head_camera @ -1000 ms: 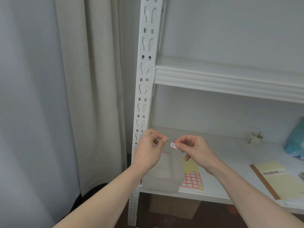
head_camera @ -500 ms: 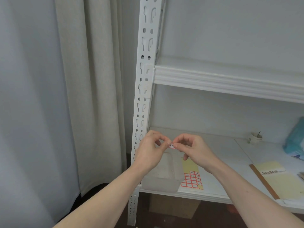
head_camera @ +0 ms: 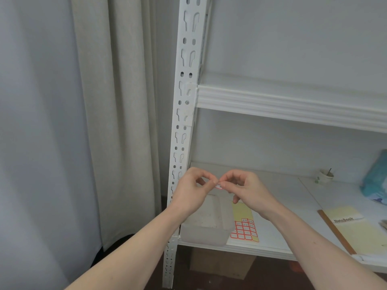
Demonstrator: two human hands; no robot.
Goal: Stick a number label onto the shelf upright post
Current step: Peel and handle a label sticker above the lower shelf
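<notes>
A small red-edged number label (head_camera: 218, 186) is pinched between the fingertips of my left hand (head_camera: 191, 192) and my right hand (head_camera: 245, 190), which meet in front of the lower shelf. The white slotted upright post (head_camera: 184, 114) rises just left of my left hand. The label is mostly hidden by my fingers and is apart from the post. A yellow label sheet (head_camera: 244, 226) with red-framed labels lies on the lower shelf (head_camera: 282, 243) below my right hand.
A translucent plastic box (head_camera: 206, 225) sits at the shelf's left corner under my hands. A notebook (head_camera: 356, 227), a small cup (head_camera: 324, 176) and a teal bag (head_camera: 376, 181) lie to the right. A curtain (head_camera: 94, 122) hangs left of the post. An upper shelf (head_camera: 293, 105) crosses above.
My hands came together: the left fingertips closed the gap and now pinch the label along with the right hand.
</notes>
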